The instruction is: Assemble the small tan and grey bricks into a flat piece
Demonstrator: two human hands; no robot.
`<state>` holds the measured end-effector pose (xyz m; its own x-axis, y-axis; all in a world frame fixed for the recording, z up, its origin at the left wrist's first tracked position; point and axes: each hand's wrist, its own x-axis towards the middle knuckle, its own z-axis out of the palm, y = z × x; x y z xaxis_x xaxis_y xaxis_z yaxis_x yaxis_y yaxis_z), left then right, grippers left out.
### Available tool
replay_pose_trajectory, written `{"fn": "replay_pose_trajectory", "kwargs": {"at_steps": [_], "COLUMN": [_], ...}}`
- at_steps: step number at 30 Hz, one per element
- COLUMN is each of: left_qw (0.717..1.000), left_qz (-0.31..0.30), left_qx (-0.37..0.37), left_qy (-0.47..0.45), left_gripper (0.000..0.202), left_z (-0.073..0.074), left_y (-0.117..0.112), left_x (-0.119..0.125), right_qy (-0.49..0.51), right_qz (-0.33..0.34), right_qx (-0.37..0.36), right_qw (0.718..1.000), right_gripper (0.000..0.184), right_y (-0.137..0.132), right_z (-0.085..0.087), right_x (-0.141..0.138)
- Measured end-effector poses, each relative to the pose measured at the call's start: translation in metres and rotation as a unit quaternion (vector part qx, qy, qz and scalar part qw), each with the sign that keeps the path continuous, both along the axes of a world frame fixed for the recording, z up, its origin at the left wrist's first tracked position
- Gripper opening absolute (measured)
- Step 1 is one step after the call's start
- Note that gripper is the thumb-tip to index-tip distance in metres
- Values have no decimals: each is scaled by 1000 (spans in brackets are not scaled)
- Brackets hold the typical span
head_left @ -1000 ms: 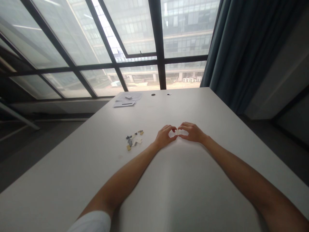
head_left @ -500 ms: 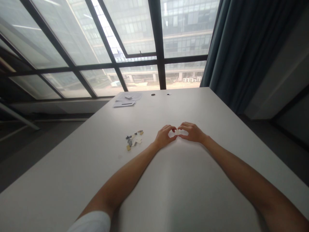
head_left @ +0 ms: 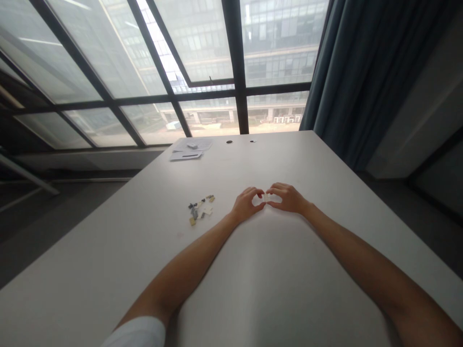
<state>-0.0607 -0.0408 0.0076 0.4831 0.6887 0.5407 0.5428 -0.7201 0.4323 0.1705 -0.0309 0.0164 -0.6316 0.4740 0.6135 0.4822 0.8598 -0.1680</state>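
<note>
My left hand (head_left: 246, 203) and my right hand (head_left: 288, 197) meet near the middle of the white table (head_left: 275, 284), fingertips pinched together. Between them they grip a small pale piece (head_left: 266, 197), partly hidden by the fingers. To the left of my left hand lies a small heap of tiny parts (head_left: 200, 210) in dark, white and tan colours.
Some sheets of paper (head_left: 190, 148) with a small object on them lie at the far edge of the table, beside two round cable holes (head_left: 230, 141). A big window stands behind the table and a dark curtain (head_left: 365, 72) hangs at the right.
</note>
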Motion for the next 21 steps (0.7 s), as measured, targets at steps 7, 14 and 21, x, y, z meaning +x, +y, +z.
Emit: {"fn": "replay_pose_trajectory", "kwargs": {"at_steps": [7,14,21], "left_qw": [1000,1000,1000], "left_qz": [1,0,-3], "left_qx": [1,-6,1], "left_qy": [-1,-6,-1], "left_gripper": [25,26,24], "left_z": [0,1,1], "left_y": [0,-1,0], "left_x": [-1,-1,-1], "right_qy": [1,7,2], "right_qz": [-2,-5,-3], "right_qx": [1,-1,-6], "right_qw": [1000,1000,1000], "right_gripper": [20,20,20], "right_y": [1,1,-1], "right_z": [-2,-1,-1], "right_x": [0,0,-1]}}
